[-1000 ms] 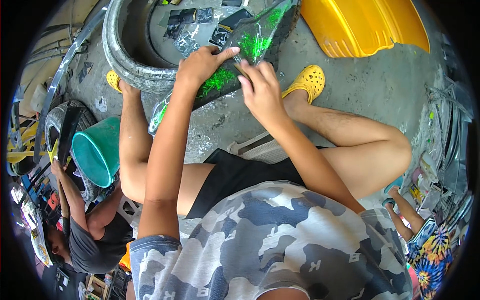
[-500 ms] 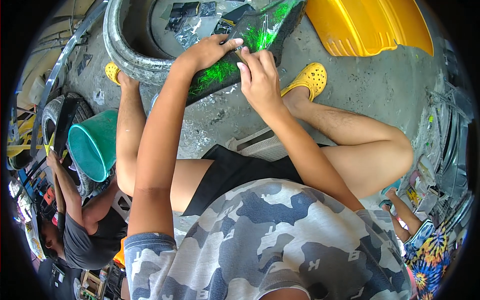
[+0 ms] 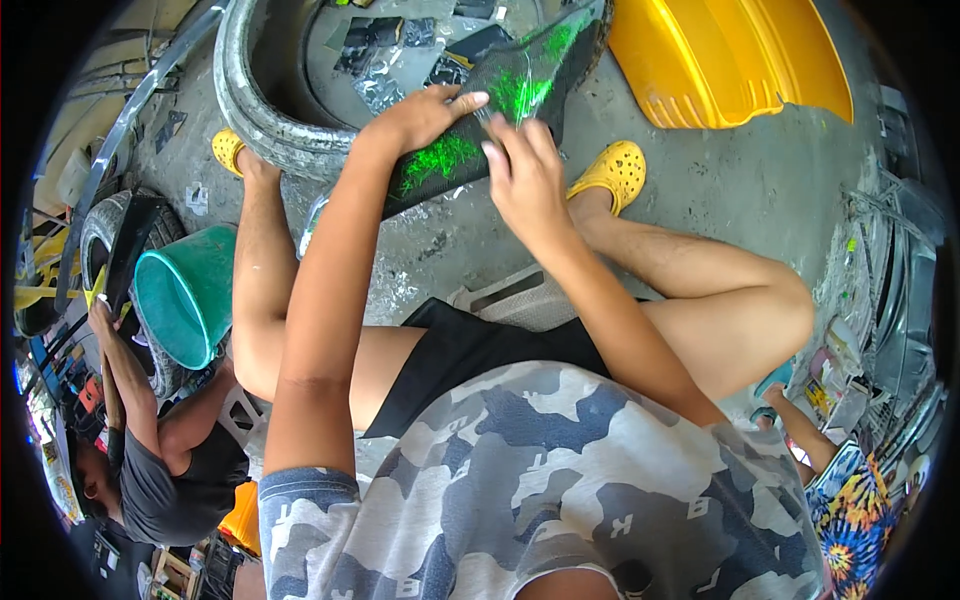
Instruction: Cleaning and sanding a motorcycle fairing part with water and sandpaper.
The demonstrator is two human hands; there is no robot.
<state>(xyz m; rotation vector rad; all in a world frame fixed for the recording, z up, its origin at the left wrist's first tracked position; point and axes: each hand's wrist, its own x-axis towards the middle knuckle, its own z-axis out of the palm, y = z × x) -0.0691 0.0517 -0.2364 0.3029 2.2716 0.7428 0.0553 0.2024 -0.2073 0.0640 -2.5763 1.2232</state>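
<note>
A long black plastic panel (image 3: 525, 60) with bright green patches and thin loose shreds slants across the floor, propped by the tire (image 3: 290, 150). My left hand (image 3: 420, 118) presses on its upper side, fingers over the far edge and thumb laid along the surface. Above the near half of the panel, my right hand (image 3: 525, 175) is closed in a pinch near the left thumb. A small thin thing shows at its fingertips, too blurred to name. Thin pale strands stand by the fingers.
A yellow curved plastic part (image 3: 720, 60) lies at the far right. Dark scraps (image 3: 375, 35) are inside the tire ring. To the left stand a green bucket (image 3: 185, 295) and another tire (image 3: 100, 235); a person (image 3: 180, 480) works there. Another person (image 3: 845, 500) is at the lower right.
My right hand has shifted slightly down and right along the panel, its fingers now blurred. The left hand stays on the panel. The view has tilted slightly.
</note>
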